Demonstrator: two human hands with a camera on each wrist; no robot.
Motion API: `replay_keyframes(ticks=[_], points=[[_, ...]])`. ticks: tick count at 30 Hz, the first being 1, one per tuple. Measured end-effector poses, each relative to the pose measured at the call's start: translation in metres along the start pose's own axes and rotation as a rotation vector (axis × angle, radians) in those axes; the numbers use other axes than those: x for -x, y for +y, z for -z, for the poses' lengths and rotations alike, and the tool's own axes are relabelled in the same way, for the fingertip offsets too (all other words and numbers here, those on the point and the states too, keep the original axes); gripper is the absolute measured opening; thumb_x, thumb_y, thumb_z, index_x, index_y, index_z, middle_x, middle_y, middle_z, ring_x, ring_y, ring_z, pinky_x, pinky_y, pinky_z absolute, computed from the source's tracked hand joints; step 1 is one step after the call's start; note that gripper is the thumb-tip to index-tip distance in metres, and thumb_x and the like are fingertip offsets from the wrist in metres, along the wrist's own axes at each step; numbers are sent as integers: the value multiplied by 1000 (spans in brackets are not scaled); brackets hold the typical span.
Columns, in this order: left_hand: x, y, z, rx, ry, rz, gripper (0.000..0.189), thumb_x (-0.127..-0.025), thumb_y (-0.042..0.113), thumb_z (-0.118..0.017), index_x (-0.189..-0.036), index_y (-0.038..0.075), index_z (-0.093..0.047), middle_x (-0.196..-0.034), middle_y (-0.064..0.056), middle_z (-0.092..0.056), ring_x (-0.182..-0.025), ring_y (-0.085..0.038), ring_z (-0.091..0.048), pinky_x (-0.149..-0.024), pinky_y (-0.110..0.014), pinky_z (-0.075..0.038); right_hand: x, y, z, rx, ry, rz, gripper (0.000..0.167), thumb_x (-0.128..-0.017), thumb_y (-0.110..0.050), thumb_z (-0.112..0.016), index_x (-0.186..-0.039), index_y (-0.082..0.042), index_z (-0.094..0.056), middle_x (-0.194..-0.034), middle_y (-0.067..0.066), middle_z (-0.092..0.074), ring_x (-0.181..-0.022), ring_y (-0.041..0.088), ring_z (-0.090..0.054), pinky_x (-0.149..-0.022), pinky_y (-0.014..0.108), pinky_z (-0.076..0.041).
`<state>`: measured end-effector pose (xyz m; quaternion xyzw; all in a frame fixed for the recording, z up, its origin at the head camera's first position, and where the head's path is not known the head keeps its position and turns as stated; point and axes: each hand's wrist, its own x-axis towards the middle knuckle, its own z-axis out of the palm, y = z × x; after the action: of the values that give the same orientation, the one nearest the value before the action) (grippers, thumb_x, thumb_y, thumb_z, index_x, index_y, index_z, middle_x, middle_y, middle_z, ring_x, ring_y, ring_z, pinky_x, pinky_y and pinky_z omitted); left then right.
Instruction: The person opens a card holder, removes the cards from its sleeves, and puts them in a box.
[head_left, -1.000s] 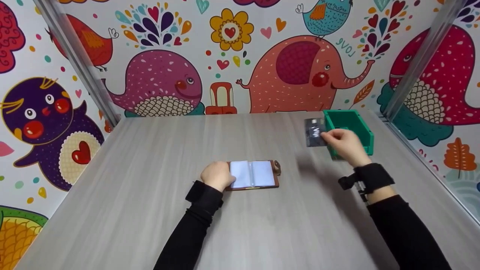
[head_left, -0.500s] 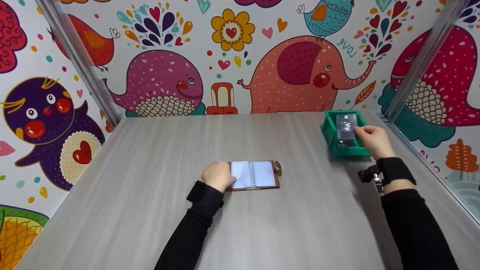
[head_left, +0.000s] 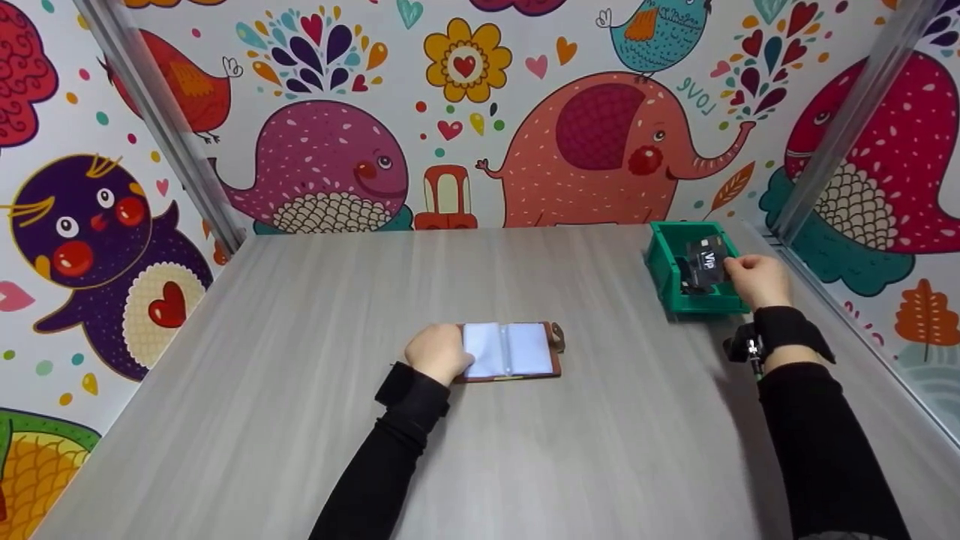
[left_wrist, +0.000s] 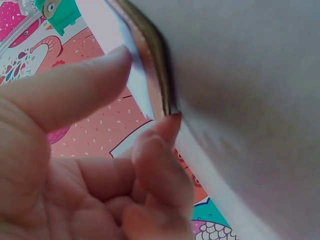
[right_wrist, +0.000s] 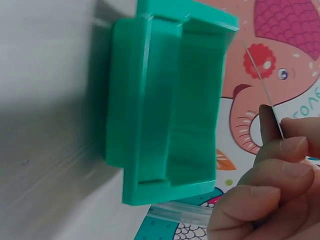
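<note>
A small card holder (head_left: 529, 349) with a brown cover and clear plastic pages lies spread out on the table. My left hand (head_left: 439, 352) pinches its left edge; in the left wrist view the thumb (left_wrist: 95, 85) lies on the page side and fingertips press under the cover. My right hand (head_left: 761, 281) holds a dark card (head_left: 705, 259) marked "Vip" by its right edge, above the green bin (head_left: 701, 304). Seen edge-on in the right wrist view, the thin card (right_wrist: 262, 82) sits between thumb and fingers. Something dark shows under the card in the bin; I cannot tell what.
The bin stands at the back right of the grey table (head_left: 360, 292), near the metal post (head_left: 840, 127). Walls with cartoon animals, such as an elephant (head_left: 592, 165), close off the back and both sides.
My right hand has carried the card rightward, from beside the bin to over it, and the card now tilts. The left hand keeps its grip on the card holder.
</note>
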<state>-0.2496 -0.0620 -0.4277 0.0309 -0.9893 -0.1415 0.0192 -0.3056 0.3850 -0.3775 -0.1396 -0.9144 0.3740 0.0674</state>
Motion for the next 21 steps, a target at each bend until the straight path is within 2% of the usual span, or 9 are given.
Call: replay_keyframes(ticks=[3, 6, 9, 13, 17, 21], points=[[1, 0, 0, -2, 6, -5, 23, -76, 26, -81, -84, 8, -70, -94, -12, -71, -79, -26, -66, -59, -44, -52, -3, 0, -2, 35, 31, 2, 46, -104, -34, -39, -109, 5, -62, -82, 9, -53, -76, 25, -45, -64, 36, -37], [1, 0, 0, -3, 3, -4, 24, -76, 27, -81, -84, 8, -70, -94, -12, -71, -80, -27, -66, -60, -44, -52, -6, -1, -4, 53, 53, 2, 45, -104, -33, -41, -106, 5, -63, -81, 8, -54, -76, 26, -45, -63, 35, -36], [1, 1, 0, -5, -4, 1, 25, -75, 28, -82, -85, 8, -70, -95, -13, -71, -81, -27, -66, -61, -44, -53, -8, -4, -6, 78, 66, -6, 45, -104, -33, -41, -105, 5, -64, -90, 14, -57, -80, 28, -46, -64, 35, -36], [0, 1, 1, -8, -15, 11, 26, -76, 29, -82, -86, 8, -70, -95, -12, -70, -82, -27, -66, -61, -44, -52, -9, -10, -9, 100, 56, -37, 47, -105, -34, -38, -112, 6, -63, -104, 19, -56, -88, 31, -48, -68, 35, -37], [0, 1, 0, -8, -17, 19, 27, -76, 30, -82, -86, 9, -70, -96, -11, -70, -82, -27, -66, -62, -44, -52, -9, -13, -11, 110, 51, -57, 50, -105, -36, -36, -119, 6, -60, -111, 21, -55, -92, 32, -48, -70, 35, -38], [0, 1, -1, -7, -12, 20, 28, -76, 31, -83, -88, 9, -71, -98, -12, -71, -85, -28, -67, -64, -45, -53, -8, -15, -12, 124, 69, -41, 51, -106, -34, -35, -126, 8, -58, -122, 27, -56, -101, 39, -51, -82, 44, -44]])
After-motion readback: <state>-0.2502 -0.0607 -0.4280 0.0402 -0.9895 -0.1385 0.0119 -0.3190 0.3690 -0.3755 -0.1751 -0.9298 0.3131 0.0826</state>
